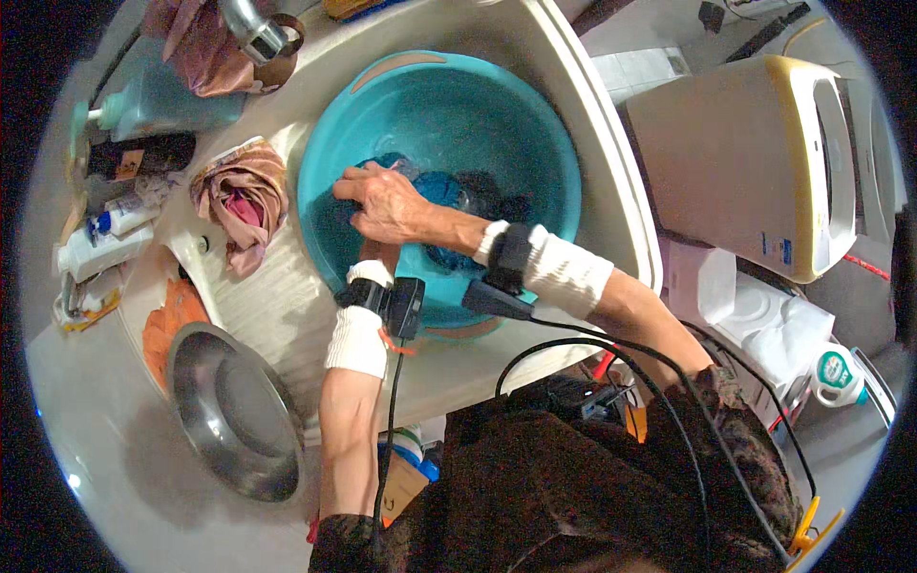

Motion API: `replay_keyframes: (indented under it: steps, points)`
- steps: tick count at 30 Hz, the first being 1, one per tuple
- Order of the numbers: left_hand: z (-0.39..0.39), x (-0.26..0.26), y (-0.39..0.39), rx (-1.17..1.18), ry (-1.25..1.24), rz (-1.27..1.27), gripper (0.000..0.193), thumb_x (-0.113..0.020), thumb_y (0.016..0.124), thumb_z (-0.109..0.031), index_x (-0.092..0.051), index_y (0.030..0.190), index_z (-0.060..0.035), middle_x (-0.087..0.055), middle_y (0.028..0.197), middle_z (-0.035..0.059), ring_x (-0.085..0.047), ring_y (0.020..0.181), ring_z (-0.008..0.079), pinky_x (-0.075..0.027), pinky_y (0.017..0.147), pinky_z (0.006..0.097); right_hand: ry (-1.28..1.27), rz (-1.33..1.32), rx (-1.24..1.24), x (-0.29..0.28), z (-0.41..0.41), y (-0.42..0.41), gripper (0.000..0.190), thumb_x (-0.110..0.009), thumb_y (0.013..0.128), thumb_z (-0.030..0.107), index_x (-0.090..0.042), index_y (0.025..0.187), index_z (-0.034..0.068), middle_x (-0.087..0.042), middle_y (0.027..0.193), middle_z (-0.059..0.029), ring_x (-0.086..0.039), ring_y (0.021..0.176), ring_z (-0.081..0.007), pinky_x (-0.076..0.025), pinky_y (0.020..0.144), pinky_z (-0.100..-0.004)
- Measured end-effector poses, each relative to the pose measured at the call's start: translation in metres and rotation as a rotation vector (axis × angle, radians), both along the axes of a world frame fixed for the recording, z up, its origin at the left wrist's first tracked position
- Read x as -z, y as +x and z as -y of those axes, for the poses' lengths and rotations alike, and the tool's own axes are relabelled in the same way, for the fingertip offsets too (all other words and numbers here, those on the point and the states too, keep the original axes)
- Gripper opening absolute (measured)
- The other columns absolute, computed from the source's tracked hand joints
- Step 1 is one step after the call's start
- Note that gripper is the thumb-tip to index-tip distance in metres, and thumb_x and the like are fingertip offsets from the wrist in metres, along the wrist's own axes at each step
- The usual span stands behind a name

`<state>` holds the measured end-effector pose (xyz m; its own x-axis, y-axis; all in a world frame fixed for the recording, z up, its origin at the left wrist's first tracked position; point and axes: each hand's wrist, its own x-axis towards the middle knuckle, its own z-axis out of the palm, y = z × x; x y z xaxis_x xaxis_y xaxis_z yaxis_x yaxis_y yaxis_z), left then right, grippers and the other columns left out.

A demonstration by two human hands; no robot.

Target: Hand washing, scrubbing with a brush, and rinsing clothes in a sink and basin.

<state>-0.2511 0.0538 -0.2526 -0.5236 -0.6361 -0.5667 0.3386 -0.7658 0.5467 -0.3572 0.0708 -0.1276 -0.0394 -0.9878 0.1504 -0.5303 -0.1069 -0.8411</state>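
Note:
A round turquoise plastic basin (530, 93) holds water and wet dark blue cloth (437, 188). Over the basin's left part, my right hand (390, 204) is curled at the cloth, a bit of which shows just past its knuckles; whether the fingers grip it cannot be told. Of my left hand (377, 252) only the part by the wrist shows; my right hand covers its fingers. Both wrists wear white knitted cuffs with black strapped devices and cables. A bunched pink satin cloth (247, 200) lies just left of the basin.
The basin stands in a pale sink (630, 208). A steel bowl (240, 412) and an orange cloth (170, 322) are at the lower left. Bottles (107, 251) line the left side, below a chrome faucet (261, 36). Black cables loop near my right forearm. A white appliance (723, 157) stands right.

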Motion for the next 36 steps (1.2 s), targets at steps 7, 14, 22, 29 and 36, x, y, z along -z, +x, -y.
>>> replay_keyframes:
  steps: [7, 14, 22, 29, 36]
  points:
    - [0.022, -0.106, -0.033, -0.003, -0.373, 0.553, 0.024, -0.053, 0.084, -0.023, -0.055, 0.099, -0.0041, -0.055, 0.09, 0.0008, -0.052, 0.078, 0.0146, -0.043, 0.069, 0.0282, 0.263, -0.477, 0.004, 0.082, 0.019, -0.095, 0.026, -0.053, 0.072, 0.026, -0.06, 0.092, 0.011, -0.059, 0.095, -0.0133, -0.058, 0.09, -0.0313, -0.05, 0.072, -0.0441]
    - [0.042, -0.053, 0.004, 0.142, -0.672, 0.938, 0.046, -0.058, 0.078, -0.013, -0.043, 0.121, -0.0029, -0.05, 0.114, 0.0158, -0.048, 0.103, 0.0231, -0.037, 0.089, 0.0329, 0.625, -0.58, 0.113, 0.073, -0.019, -0.094, 0.058, -0.062, 0.072, 0.026, -0.041, 0.124, 0.01, -0.041, 0.123, -0.0223, -0.043, 0.112, -0.0412, -0.041, 0.09, -0.0474]
    - [0.024, -0.012, -0.031, -0.029, -0.385, 0.977, 0.03, -0.058, 0.079, -0.02, -0.057, 0.103, -0.0032, -0.06, 0.101, 0.0103, -0.054, 0.094, 0.0212, -0.041, 0.083, 0.0349, 0.617, -0.126, 0.261, 0.112, -0.023, -0.126, 0.037, -0.056, 0.067, 0.011, -0.059, 0.104, 0.01, -0.055, 0.106, -0.0218, -0.057, 0.087, -0.0404, -0.048, 0.076, -0.0461]
    - [-0.001, 0.025, -0.002, 0.365, -0.901, 0.405, 0.043, -0.041, 0.087, -0.045, -0.046, 0.113, -0.0116, -0.053, 0.105, 0.0066, -0.051, 0.097, 0.0195, -0.042, 0.087, 0.0367, -0.034, -0.106, 0.056, -0.006, -0.019, -0.001, 0.021, -0.059, 0.059, 0.014, -0.055, 0.078, 0.006, -0.057, 0.085, -0.0119, -0.054, 0.084, -0.0331, -0.048, 0.071, -0.0426]
    - [-0.002, -0.091, -0.037, -0.191, 0.116, 0.426, 0.034, -0.043, 0.087, -0.032, -0.052, 0.11, -0.0092, -0.056, 0.104, 0.0067, -0.054, 0.093, 0.0203, -0.045, 0.079, 0.0394, 0.054, -0.242, 0.15, 0.021, 0.02, -0.034, 0.024, -0.056, 0.07, 0.026, -0.055, 0.085, 0.007, -0.058, 0.088, -0.0149, -0.057, 0.081, -0.0343, -0.048, 0.069, -0.045]
